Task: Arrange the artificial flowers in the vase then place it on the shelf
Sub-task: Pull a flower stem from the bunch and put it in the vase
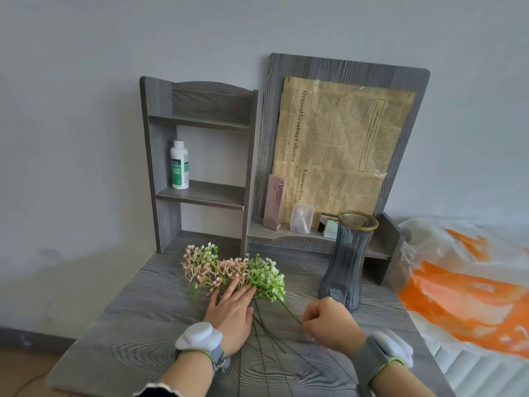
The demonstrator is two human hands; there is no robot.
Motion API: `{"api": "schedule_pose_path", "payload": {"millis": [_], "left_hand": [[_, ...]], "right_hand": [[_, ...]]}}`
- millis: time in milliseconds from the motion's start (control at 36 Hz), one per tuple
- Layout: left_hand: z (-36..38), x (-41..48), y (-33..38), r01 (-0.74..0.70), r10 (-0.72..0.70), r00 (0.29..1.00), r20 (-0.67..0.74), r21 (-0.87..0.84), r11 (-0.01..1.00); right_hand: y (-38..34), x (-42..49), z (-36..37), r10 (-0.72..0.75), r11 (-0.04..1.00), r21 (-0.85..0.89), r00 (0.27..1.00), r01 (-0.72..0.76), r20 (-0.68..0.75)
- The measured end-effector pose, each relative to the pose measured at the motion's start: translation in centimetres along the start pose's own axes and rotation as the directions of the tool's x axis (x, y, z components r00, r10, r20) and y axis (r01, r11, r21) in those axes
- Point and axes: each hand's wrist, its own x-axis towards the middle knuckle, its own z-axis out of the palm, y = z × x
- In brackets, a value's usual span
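Several artificial flower sprigs (pixel 234 270), pink and white-green, lie in a bunch on the grey wooden desk (pixel 137 319), their thin green stems pointing toward me. My left hand (pixel 232 313) lies flat and open on the stems just below the blooms. My right hand (pixel 326 325) is pinched shut on one thin stem of a white-green sprig. A dark grey glass vase (pixel 347 262) with a gold rim stands upright and empty to the right of the flowers, close behind my right hand. The grey shelf unit (pixel 200 193) stands at the back of the desk.
A white bottle (pixel 179 164) stands on the middle shelf at left. A pink box (pixel 274 202), a clear pouch (pixel 302 217) and a small box sit on the low ledge behind the vase. A newspaper-print sheet (pixel 337 150) leans on the back board. An orange-white plastic bag (pixel 463 285) lies right.
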Motion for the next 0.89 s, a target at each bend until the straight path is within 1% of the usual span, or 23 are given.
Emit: {"api": "schedule_pose_path", "payload": {"millis": [167, 250, 306, 389, 472, 528, 556, 611, 667, 722, 806, 889], "left_hand": [[0.1, 0.1, -0.1, 0.001, -0.001, 1.0, 0.01, -0.005, 1.0], [0.5, -0.2, -0.3, -0.016, 0.016, 1.0, -0.019, -0.011, 1.0], [0.5, -0.1, -0.5, -0.024, 0.024, 1.0, -0.006, -0.035, 0.999], [0.1, 0.4, -0.4, -0.014, 0.013, 0.998, 0.058, 0.008, 1.0], [0.2, 0.7, -0.1, -0.012, 0.006, 0.997, 0.079, 0.068, 0.998], [0.4, 0.6, -0.2, -0.002, -0.003, 0.997, 0.078, 0.071, 0.997], [0.4, 0.7, -0.2, 0.001, -0.007, 0.997, 0.077, 0.073, 0.997], [0.5, 0.8, -0.2, 0.009, -0.015, 0.997, 0.077, 0.077, 0.997], [0.6, 0.8, -0.1, 0.011, -0.017, 0.997, 0.075, 0.084, 0.996], [0.7, 0.8, 0.0, 0.011, -0.017, 0.997, 0.071, 0.088, 0.996], [0.7, 0.7, 0.0, 0.017, -0.023, 0.998, 0.061, 0.092, 0.996], [0.7, 0.6, 0.1, 0.018, -0.022, 0.999, 0.05, 0.086, 0.996]], "right_hand": [[0.5, -0.4, -0.5, 0.002, 1.0, -0.029, 1.0, -0.003, -0.025], [0.4, 0.0, 0.1, -0.009, 1.0, -0.001, 0.999, 0.009, -0.045], [0.1, 0.6, 0.7, -0.009, 1.0, 0.014, 0.998, 0.01, -0.063], [-0.3, 1.7, 1.7, -0.001, 1.0, -0.017, 0.995, -0.001, -0.101], [-0.6, 2.2, 2.4, 0.003, 1.0, -0.025, 0.988, -0.007, -0.155], [-0.7, 2.3, 2.9, -0.016, 0.997, -0.076, 0.985, 0.003, -0.171], [-0.6, 2.2, 3.0, -0.038, 0.992, -0.129, 0.985, 0.016, -0.169], [-0.4, 1.9, 3.1, -0.121, 0.956, -0.284, 0.984, 0.08, -0.131], [-0.1, 1.7, 3.0, -0.217, 0.88, -0.446, 0.973, 0.162, -0.074], [0.0, 1.4, 2.9, -0.265, 0.793, -0.573, 0.964, 0.21, -0.014], [-0.2, 1.0, 2.6, -0.29, 0.697, -0.667, 0.954, 0.265, 0.076], [-0.2, 0.7, 2.5, -0.314, 0.643, -0.696, 0.939, 0.321, 0.143]]}}
